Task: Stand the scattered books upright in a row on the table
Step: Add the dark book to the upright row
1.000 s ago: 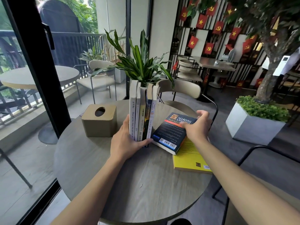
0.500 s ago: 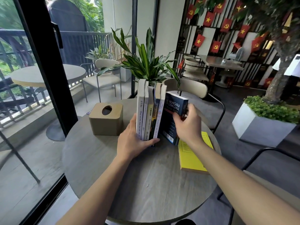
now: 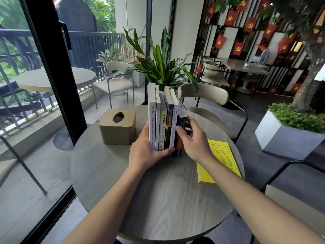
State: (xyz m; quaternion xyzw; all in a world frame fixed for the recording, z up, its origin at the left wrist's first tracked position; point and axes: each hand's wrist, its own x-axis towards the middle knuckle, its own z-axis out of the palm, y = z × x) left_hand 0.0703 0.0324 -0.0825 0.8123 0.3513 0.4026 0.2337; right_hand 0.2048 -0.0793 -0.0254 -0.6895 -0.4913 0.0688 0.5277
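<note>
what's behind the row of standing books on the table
A potted plant rises right behind the row of books; its long green leaves show above them. The books cover its pot and the tabletop there. Farther back stands a beige chair.

Left of your hands, a tan tissue box (image 3: 117, 126) is sitting near the far edge. Beyond your hands, a leafy potted plant (image 3: 161, 67) is rising, with a cream chair (image 3: 204, 95) standing behind. Far to your right, a white planter (image 3: 288, 136) is holding green shrubs.

Near table half (image 3: 158, 199) bare; tissue box (image 3: 117, 129) left — yellow book (image 3: 219, 162) right
</note>
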